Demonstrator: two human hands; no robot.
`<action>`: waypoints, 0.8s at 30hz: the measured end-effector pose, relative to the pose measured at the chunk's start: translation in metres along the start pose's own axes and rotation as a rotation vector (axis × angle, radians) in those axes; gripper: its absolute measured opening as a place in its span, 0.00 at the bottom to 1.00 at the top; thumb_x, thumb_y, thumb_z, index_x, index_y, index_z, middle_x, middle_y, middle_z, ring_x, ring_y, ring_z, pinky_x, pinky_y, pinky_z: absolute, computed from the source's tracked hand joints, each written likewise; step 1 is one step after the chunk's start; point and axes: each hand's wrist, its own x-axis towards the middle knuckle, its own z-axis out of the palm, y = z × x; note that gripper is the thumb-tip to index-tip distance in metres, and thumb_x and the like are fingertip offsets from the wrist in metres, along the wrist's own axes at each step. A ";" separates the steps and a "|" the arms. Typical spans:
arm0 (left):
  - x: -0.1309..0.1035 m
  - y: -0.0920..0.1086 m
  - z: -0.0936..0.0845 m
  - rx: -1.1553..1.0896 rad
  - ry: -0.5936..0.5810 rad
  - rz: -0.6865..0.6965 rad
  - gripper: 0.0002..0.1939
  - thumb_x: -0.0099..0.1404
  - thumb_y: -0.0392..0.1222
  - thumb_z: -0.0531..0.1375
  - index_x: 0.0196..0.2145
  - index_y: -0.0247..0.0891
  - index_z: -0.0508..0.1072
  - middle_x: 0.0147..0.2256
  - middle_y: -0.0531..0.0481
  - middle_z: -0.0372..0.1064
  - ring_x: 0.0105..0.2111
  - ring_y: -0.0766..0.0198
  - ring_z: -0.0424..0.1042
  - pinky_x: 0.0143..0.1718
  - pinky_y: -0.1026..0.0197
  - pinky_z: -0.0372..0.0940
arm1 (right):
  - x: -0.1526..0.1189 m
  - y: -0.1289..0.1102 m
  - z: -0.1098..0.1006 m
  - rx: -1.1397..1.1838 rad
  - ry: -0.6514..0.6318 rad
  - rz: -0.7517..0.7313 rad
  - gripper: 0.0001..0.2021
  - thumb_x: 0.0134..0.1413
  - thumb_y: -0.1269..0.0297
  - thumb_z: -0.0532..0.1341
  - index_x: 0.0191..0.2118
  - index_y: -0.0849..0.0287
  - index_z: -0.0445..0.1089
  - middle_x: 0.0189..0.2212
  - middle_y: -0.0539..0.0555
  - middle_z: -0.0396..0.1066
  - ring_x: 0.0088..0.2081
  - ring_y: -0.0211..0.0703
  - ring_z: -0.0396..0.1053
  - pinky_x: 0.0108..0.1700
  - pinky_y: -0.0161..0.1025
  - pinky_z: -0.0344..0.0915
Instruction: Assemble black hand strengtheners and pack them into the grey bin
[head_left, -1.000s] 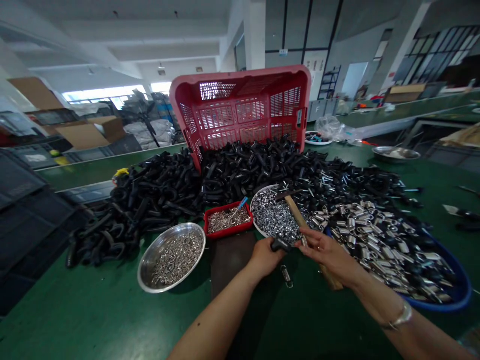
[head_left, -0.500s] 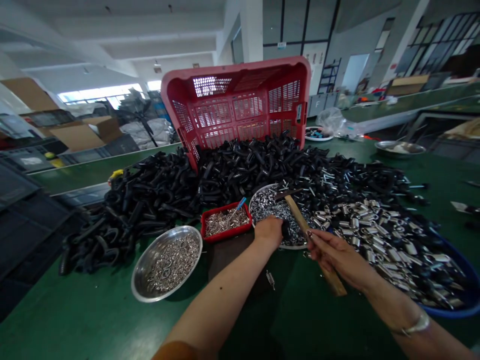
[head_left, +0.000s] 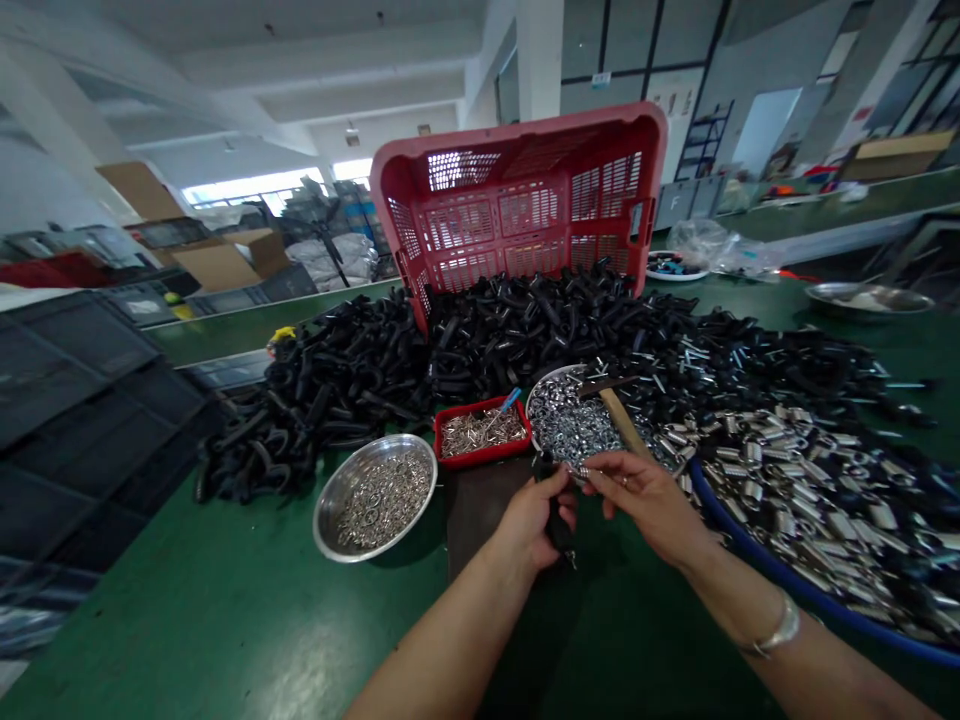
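Above the dark mat [head_left: 472,505], my left hand [head_left: 532,520] is closed around a black plastic part [head_left: 556,520], held roughly upright. My right hand [head_left: 637,495] pinches a small silver metal piece [head_left: 579,473] against the top of that part; its exact shape is too small to make out. Just beyond both hands stands a round white-rimmed bowl [head_left: 531,400] full of small shiny metal pieces. A hammer with a wooden handle [head_left: 624,422] lies across it, its lower end hidden behind my right hand. By the black part's lower end shows a small silver bit [head_left: 571,558].
On the left are a steel bowl [head_left: 324,515] of small metal parts and a red tray [head_left: 480,458] of pins. Behind lies a heap of black parts [head_left: 517,330] spilling from a tipped red crate [head_left: 517,130]. A blue-rimmed container [head_left: 780,570] heaped with silver spring-like parts occupies the right.
My left hand has drawn back from the white-rimmed bowl and now shows the black part upright. My right hand has come left, away from the hammer handle, to meet it. The view has shifted left.
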 end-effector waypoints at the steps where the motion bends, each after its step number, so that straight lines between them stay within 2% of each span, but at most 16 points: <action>1: -0.005 0.001 -0.002 -0.049 -0.012 -0.026 0.04 0.58 0.34 0.57 0.30 0.33 0.63 0.23 0.55 0.59 0.14 0.81 0.56 0.11 0.79 0.50 | 0.000 0.001 0.005 -0.015 -0.011 -0.001 0.13 0.43 0.57 0.62 0.36 0.58 0.69 0.25 0.51 0.70 0.23 0.35 0.65 0.25 0.35 0.63; 5: -0.017 0.007 -0.009 -0.165 -0.031 -0.137 0.09 0.62 0.38 0.54 0.28 0.28 0.64 0.22 0.54 0.56 0.14 0.82 0.56 0.11 0.80 0.50 | 0.002 0.008 0.013 0.027 -0.019 0.068 0.14 0.43 0.57 0.63 0.36 0.59 0.69 0.27 0.52 0.71 0.27 0.36 0.67 0.30 0.36 0.66; 7: -0.019 0.006 -0.012 -0.203 -0.040 -0.137 0.08 0.62 0.37 0.54 0.29 0.28 0.65 0.22 0.54 0.56 0.15 0.82 0.56 0.11 0.80 0.50 | 0.003 0.012 0.014 0.093 -0.021 0.115 0.15 0.42 0.57 0.64 0.36 0.59 0.68 0.29 0.53 0.71 0.30 0.38 0.68 0.34 0.38 0.67; 9: -0.019 0.001 -0.013 -0.211 -0.018 -0.070 0.06 0.61 0.36 0.54 0.30 0.29 0.64 0.22 0.54 0.57 0.14 0.82 0.55 0.11 0.80 0.50 | 0.004 0.015 0.016 0.125 -0.010 0.140 0.16 0.41 0.57 0.64 0.36 0.59 0.67 0.29 0.53 0.71 0.32 0.40 0.69 0.37 0.41 0.67; 11: -0.019 -0.008 -0.013 -0.164 0.032 0.054 0.02 0.59 0.34 0.56 0.31 0.32 0.63 0.24 0.54 0.59 0.15 0.81 0.55 0.11 0.79 0.50 | 0.006 0.013 0.019 0.121 0.037 0.104 0.15 0.41 0.56 0.64 0.36 0.57 0.66 0.30 0.53 0.70 0.34 0.43 0.69 0.40 0.43 0.67; 13: -0.019 -0.016 -0.014 -0.084 0.069 0.148 0.06 0.57 0.32 0.58 0.32 0.34 0.62 0.26 0.54 0.61 0.15 0.79 0.56 0.11 0.77 0.50 | 0.007 0.005 0.024 0.094 0.083 0.023 0.14 0.42 0.56 0.63 0.36 0.54 0.64 0.33 0.53 0.69 0.37 0.45 0.69 0.40 0.44 0.67; 15: -0.022 -0.020 -0.017 -0.046 0.036 0.155 0.09 0.55 0.34 0.60 0.33 0.36 0.62 0.28 0.54 0.61 0.16 0.78 0.57 0.12 0.76 0.52 | 0.009 -0.006 0.028 0.037 0.054 -0.042 0.14 0.44 0.56 0.62 0.37 0.53 0.62 0.34 0.54 0.67 0.39 0.46 0.69 0.40 0.44 0.67; 19: -0.027 -0.013 -0.030 -0.103 -0.136 0.004 0.10 0.54 0.34 0.60 0.33 0.35 0.62 0.27 0.54 0.60 0.17 0.79 0.56 0.13 0.78 0.50 | 0.014 -0.026 0.033 -0.062 -0.099 -0.147 0.13 0.48 0.56 0.59 0.39 0.54 0.61 0.34 0.54 0.67 0.38 0.46 0.70 0.39 0.44 0.68; 22: -0.028 -0.005 -0.042 -0.129 -0.201 -0.217 0.04 0.57 0.35 0.55 0.28 0.31 0.62 0.20 0.56 0.52 0.14 0.79 0.51 0.11 0.79 0.47 | 0.015 -0.032 0.037 -0.132 -0.198 -0.219 0.11 0.51 0.58 0.57 0.40 0.55 0.61 0.35 0.53 0.68 0.39 0.44 0.70 0.40 0.43 0.68; 24: -0.028 -0.003 -0.047 -0.164 -0.256 -0.316 0.08 0.59 0.37 0.52 0.26 0.30 0.62 0.18 0.57 0.47 0.14 0.79 0.48 0.11 0.79 0.46 | 0.014 -0.031 0.041 -0.220 -0.268 -0.250 0.09 0.53 0.60 0.55 0.40 0.55 0.61 0.36 0.53 0.68 0.40 0.43 0.70 0.40 0.41 0.68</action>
